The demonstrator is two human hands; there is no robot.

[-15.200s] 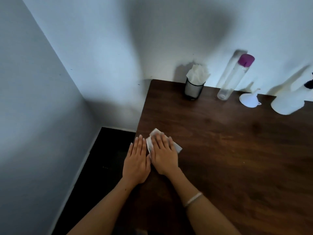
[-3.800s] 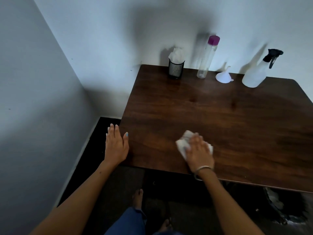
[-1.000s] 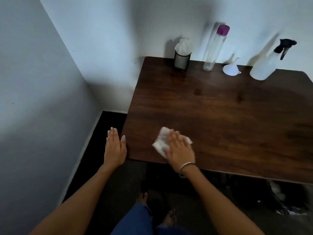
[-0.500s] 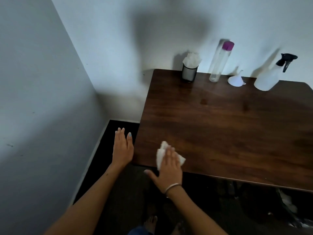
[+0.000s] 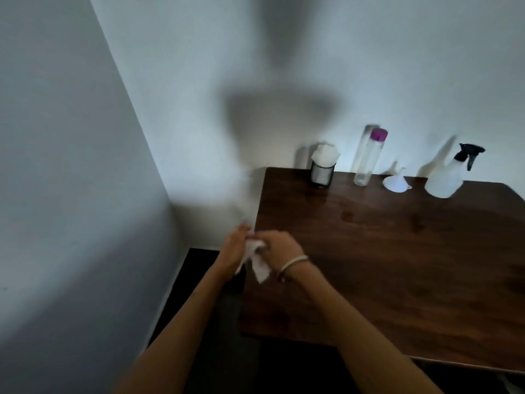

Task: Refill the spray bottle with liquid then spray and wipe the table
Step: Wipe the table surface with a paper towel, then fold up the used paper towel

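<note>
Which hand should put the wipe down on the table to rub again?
Probably the right hand. It holds the tissue and is over the table's left edge already. The left hand touches the tissue too, but it is beyond that edge.

My view covers a room corner: pale walls (image 5: 71, 166) meet at left, my broad shadow (image 5: 284, 109) falls on the far wall, dark floor (image 5: 199, 280) lies below.

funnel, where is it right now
In the head view the white funnel sits wide end down at the back of the table, toward the right, between the clear purple-capped bottle and the spray bottle.
</note>
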